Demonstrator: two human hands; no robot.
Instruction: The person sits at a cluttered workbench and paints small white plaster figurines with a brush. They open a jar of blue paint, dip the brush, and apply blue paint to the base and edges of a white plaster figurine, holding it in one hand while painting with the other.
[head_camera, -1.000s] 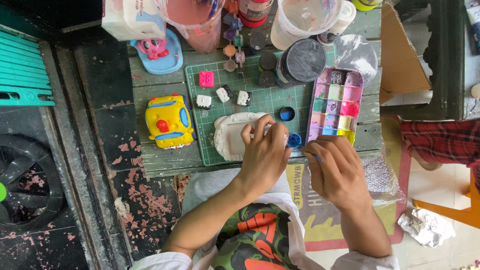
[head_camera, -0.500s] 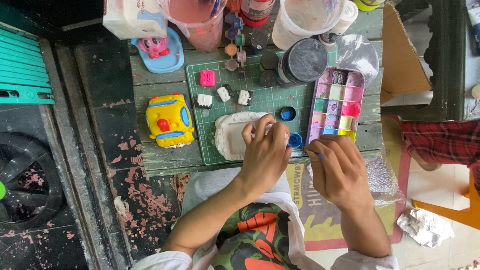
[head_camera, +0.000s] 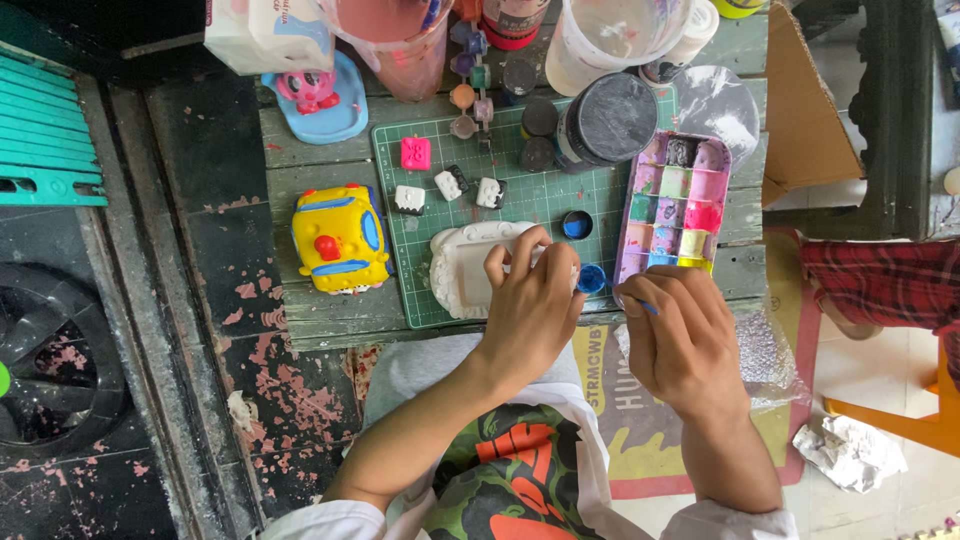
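The fingers (head_camera: 520, 262) of the left hand (head_camera: 530, 315) curl over the near edge of a white plaster frame (head_camera: 470, 265), pressing it flat so it cannot slide on the green cutting mat (head_camera: 520, 195). The fingers (head_camera: 640, 292) of the right hand (head_camera: 680, 340) are pinched narrow around a thin paintbrush (head_camera: 640, 303) with a blue handle, and its tip points left at a tiny pot of blue paint (head_camera: 591, 279) that sits between the two hands, just beside the frame — close, so the brush has a short way to go. Another small blue pot (head_camera: 576, 224) stands a bit farther up the mat. To the right lies a pink paint tray (head_camera: 675, 205) with many little colour squares, right by the brush hand. Higher up the mat sit three small white plaster pieces (head_camera: 449, 190) and one pink piece (head_camera: 415, 153), apart from the wet work. A yellow toy car (head_camera: 340, 238) with blue and red parts rests at the mat's left edge. At the back of the wooden bench (head_camera: 310, 300) stand a row of tiny paint pots (head_camera: 470, 85), a dark round lid (head_camera: 612, 118), a clear cup of pinkish water (head_camera: 395, 40) and a blue dish (head_camera: 325, 110) holding a pink figure — all pushed back, out of the way. The floor (head_camera: 220, 330) beside the bench has peeling paint.
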